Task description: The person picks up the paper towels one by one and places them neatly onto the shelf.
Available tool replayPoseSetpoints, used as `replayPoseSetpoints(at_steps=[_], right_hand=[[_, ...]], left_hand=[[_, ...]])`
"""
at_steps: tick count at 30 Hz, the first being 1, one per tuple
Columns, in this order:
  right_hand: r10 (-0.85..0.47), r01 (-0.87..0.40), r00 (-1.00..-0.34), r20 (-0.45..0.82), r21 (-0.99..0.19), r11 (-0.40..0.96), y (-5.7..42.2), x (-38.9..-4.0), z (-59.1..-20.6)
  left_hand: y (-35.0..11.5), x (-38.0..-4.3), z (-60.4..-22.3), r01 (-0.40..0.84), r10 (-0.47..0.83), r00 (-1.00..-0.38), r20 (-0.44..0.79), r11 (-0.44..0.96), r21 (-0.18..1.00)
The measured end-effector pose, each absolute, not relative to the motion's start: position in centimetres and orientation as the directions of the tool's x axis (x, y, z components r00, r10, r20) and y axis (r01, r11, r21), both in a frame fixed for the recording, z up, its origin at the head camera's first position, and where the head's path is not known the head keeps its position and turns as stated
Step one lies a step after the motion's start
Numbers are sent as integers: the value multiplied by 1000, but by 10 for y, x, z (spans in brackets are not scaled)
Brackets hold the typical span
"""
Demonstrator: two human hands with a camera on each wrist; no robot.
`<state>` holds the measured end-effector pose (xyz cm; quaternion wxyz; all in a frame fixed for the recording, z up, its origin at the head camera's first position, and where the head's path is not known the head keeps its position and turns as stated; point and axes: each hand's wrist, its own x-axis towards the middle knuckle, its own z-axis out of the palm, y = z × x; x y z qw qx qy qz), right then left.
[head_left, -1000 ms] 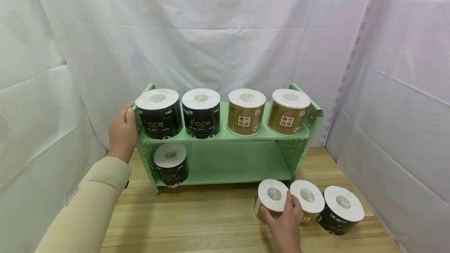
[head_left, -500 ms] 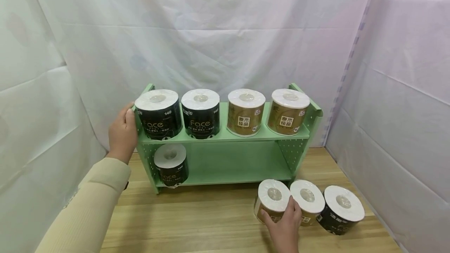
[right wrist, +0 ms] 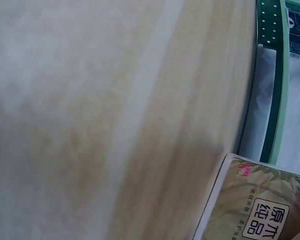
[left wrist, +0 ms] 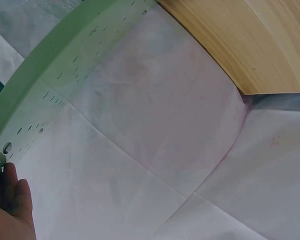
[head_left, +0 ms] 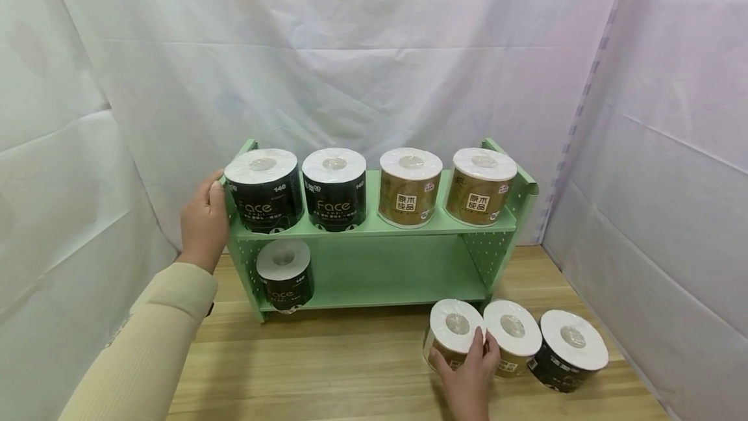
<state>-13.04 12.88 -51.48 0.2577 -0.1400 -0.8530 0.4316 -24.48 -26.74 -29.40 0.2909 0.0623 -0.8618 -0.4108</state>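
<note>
- White cloth point(head_left: 374, 51): hung behind & at both sides; room is bounded by it at back and R.
- Wood tabletop point(head_left: 315, 356): bare stretch seen in front of shelf, L of loose rolls.
- Green shelf unit point(head_left: 397, 271): 2 levels, ends closed by perforated panels; lower level is bare from its roll to R panel.
- Upper level: 2 black rolls point(head_left: 335, 193) at L, 2 gold rolls point(head_left: 408, 193) at R, upright, w/ narrow gap betw. pairs.
- Lower black roll point(head_left: 284, 278): set at L end, by front edge.
- Table row, near shelf's R front corner: held gold roll point(head_left: 451, 336), 2nd gold roll point(head_left: 513, 330), loose black roll point(head_left: 569, 349), closely spaced, the last nearest table's R edge.
- L hand point(head_left: 204, 219): L panel's upper edge is gripped.
- R hand point(head_left: 470, 375): held gold roll is pinched betw. thumb & fingers; its R side is tight against 2nd gold.
</note>
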Motion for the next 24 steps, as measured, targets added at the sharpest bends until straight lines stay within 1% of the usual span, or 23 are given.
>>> replayPoseSetpoints(at_steps=[5, 17, 24], right_hand=[[472, 6, -819, 326, -818, 576, 127, -132, -519], [510, -2, -791, 337, -836, 549, 125, -133, -515], [513, -23, -787, 343, -847, 532, 125, -133, -515]], left_hand=[[-267, -245, -294, 120, -344, -831, 438, 657, 744], [-266, -244, -293, 123, -349, -827, 441, 654, 746], [-266, -244, -293, 117, -354, -826, 439, 654, 747]])
